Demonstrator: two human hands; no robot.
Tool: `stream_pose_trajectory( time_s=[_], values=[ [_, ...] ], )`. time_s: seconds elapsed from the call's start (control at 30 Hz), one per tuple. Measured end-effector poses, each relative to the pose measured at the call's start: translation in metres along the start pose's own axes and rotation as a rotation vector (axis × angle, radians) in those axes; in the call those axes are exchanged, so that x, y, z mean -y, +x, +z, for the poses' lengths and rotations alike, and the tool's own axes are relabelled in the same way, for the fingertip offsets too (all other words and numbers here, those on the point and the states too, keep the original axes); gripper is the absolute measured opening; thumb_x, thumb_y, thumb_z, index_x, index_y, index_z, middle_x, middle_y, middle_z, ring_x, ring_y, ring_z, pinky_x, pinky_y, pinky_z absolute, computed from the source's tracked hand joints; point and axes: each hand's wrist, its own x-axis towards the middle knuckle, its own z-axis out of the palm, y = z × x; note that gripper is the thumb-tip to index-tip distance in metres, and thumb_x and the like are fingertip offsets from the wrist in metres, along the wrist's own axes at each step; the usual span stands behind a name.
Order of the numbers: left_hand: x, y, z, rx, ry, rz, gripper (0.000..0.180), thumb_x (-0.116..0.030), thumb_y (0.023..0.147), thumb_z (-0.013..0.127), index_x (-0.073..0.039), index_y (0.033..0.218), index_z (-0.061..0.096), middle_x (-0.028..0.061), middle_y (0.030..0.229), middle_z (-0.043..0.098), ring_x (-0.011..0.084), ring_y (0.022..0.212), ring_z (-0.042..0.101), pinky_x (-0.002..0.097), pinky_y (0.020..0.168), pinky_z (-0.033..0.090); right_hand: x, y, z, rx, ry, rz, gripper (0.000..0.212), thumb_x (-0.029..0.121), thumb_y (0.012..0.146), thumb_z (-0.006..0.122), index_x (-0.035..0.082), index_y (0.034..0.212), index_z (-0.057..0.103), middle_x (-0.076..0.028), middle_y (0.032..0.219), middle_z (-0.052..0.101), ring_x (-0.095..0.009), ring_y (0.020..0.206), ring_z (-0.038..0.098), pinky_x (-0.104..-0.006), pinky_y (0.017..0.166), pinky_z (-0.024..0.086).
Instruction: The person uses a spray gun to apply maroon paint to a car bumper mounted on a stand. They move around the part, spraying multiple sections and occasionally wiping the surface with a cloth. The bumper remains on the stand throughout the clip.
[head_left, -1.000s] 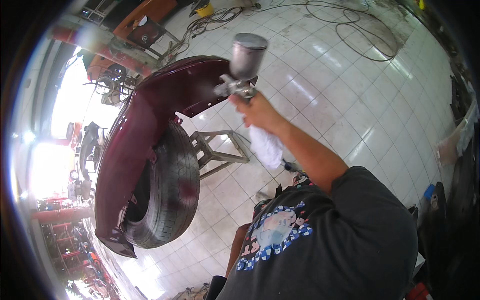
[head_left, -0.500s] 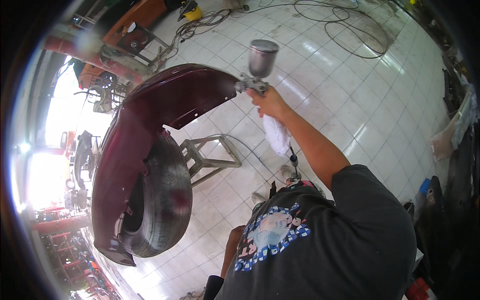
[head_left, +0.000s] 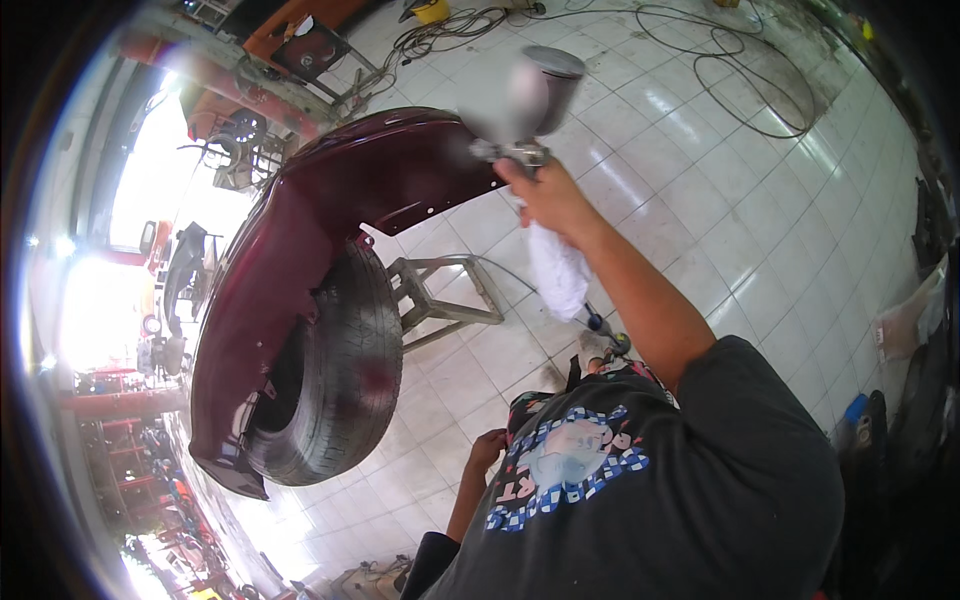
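Note:
My right hand (head_left: 556, 203) is closed round the handle of a metal spray gun (head_left: 524, 153) with a grey cup (head_left: 556, 92) on top. A crumpled white cloth (head_left: 560, 275) hangs below that hand. The gun's nozzle is close to the far right end of a glossy dark red car fender (head_left: 300, 215), and a pale blur hangs round it. The fender arches over a black tyre (head_left: 350, 370) with a reddish patch on its tread. Low beside my shirt is my left hand (head_left: 487, 448), away from the fender; its fingers are partly hidden.
A worn stand (head_left: 450, 312) is right of the tyre. Below the cloth runs a hose fitting (head_left: 605, 328). Coiled hoses (head_left: 455, 35) and a looped hose (head_left: 750, 70) lie on the tiled floor (head_left: 670, 200). A red post (head_left: 220, 80) rises at the upper left.
The view has shifted, so the fender and tyre sit further right and higher. My right hand and the gun are slightly higher, with the cup tilted more. More of my left hand shows.

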Motion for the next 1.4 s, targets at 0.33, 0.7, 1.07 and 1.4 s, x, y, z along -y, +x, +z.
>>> stream_pose_trajectory(
  time_s=[0.33, 0.7, 1.07, 1.4],
  values=[
    [0.1, 0.058, -0.028, 0.184, 0.356, 0.014, 0.032, -0.021, 0.099, 0.057, -0.004, 0.124, 0.068, 0.0097, 0.121, 0.072, 0.0196, 0.109, 0.068, 0.0317, 0.09, 0.054, 0.05, -0.002, 0.054, 0.303, 0.223, -0.003, 0.025, 0.028, 0.101, 0.064, 0.005, 0.11, 0.063, -0.006, 0.072, 0.062, -0.012, 0.045, 0.054, -0.0297, 0.041, 0.044],
    [-0.01, 0.063, 0.039, 0.168, -0.075, -0.542, 0.073, -0.053, 0.099, 0.058, -0.02, 0.158, 0.03, 0.0104, 0.129, 0.064, 0.0215, 0.114, 0.063, 0.0462, 0.086, 0.053, -0.2, -0.017, -0.188, -0.432, -0.44, 0.227, 0.054, 0.039, 0.097, 0.064, 0.014, 0.143, 0.052, -0.026, 0.11, 0.07, -0.048, 0.104, 0.065, -0.0496, 0.089, 0.052],
    [-0.032, 0.18, 0.213, 0.133, 0.845, -0.638, 0.129, -0.069, 0.07, 0.077, 0.006, 0.154, 0.014, 0.0349, 0.135, 0.051, 0.0508, 0.119, 0.058, 0.0529, 0.098, 0.051, -0.503, -0.083, -0.238, -0.476, -0.087, 0.43, 0.052, 0.031, 0.099, 0.066, 0.008, 0.145, 0.053, -0.021, 0.122, 0.07, -0.028, 0.109, 0.071, -0.0343, 0.089, 0.053],
    [-0.013, 0.162, 0.209, 0.128, 0.816, -0.657, 0.115, -0.052, 0.073, 0.079, 0.004, 0.155, 0.019, 0.0286, 0.144, 0.046, 0.0452, 0.134, 0.047, 0.0516, 0.11, 0.041, -0.586, -0.115, -0.156, -0.317, 0.018, 0.342, 0.054, 0.028, 0.098, 0.068, 0.005, 0.144, 0.053, -0.012, 0.1, 0.071, -0.022, 0.087, 0.069, -0.0314, 0.084, 0.053]
  ],
)
